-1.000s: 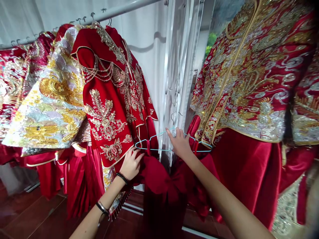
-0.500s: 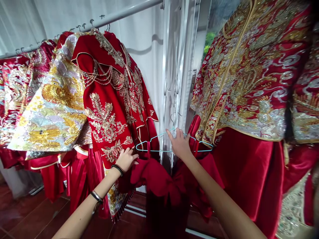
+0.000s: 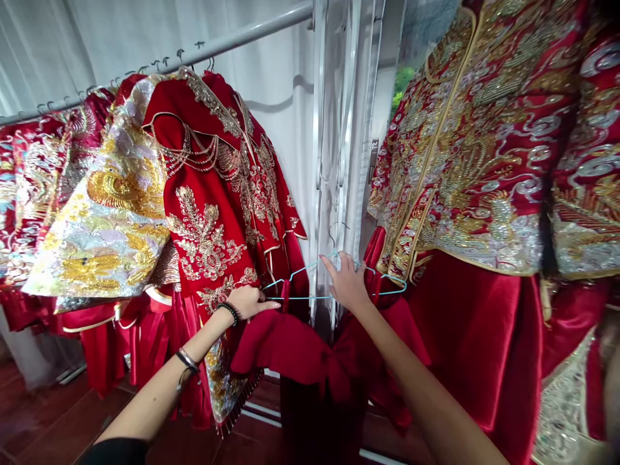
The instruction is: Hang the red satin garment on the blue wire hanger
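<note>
White curtain (image 3: pixel 285 161) and a metal rail (image 3: pixel 256 35) stood beyond the fingers. Pale blue, the hanger (image 3: pixel 303 298) stretched crosswise between them, its long axis reaching past the right hand (image 3: pixel 347 278), whose fingers were clamped on its upper middle. Curled at its opposite end, the left hand (image 3: pixel 248 302) was nearer the red jacket (image 3: pixel 206 223); its grip couldn't be told. Just below both hands' fingers hung the dark red dress (image 3: pixel 285 345).

The right grip (image 3: pixel 347 284) hides part of the blue hanger (image 3: pixel 305 298), the left grip (image 3: pixel 248 303) one end. Below both, the red dress (image 3: pixel 285 349) meets the lower edge; rightward, the upper edge crops an embroidered jacket (image 3: pixel 472 158).
</note>
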A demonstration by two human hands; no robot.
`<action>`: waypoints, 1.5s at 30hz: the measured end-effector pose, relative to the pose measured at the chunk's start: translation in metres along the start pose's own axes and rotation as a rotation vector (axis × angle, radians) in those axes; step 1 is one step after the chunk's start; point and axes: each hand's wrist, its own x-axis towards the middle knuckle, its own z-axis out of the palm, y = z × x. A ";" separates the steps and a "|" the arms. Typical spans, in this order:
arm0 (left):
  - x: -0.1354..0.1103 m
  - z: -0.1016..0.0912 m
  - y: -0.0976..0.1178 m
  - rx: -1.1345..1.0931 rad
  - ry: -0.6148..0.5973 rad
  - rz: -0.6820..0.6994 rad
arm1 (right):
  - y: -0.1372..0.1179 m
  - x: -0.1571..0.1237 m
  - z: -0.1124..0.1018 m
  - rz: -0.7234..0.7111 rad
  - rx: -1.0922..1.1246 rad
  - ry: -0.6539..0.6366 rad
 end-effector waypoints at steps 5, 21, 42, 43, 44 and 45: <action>0.020 -0.024 0.010 0.127 0.130 -0.087 | -0.001 -0.002 0.002 0.017 0.060 0.033; 0.041 -0.044 0.115 0.261 0.361 0.623 | -0.002 0.002 -0.004 0.058 0.044 -0.046; 0.083 0.032 0.066 0.033 0.623 0.040 | -0.009 0.002 -0.031 0.117 0.153 -0.077; 0.084 0.030 0.064 0.056 0.591 0.044 | -0.006 0.003 -0.033 0.109 0.182 -0.083; 0.085 0.028 0.060 0.066 0.564 0.047 | -0.002 0.003 -0.035 0.101 0.223 -0.088; 0.085 0.026 0.056 0.069 0.539 0.050 | 0.003 0.003 -0.036 0.101 0.276 -0.083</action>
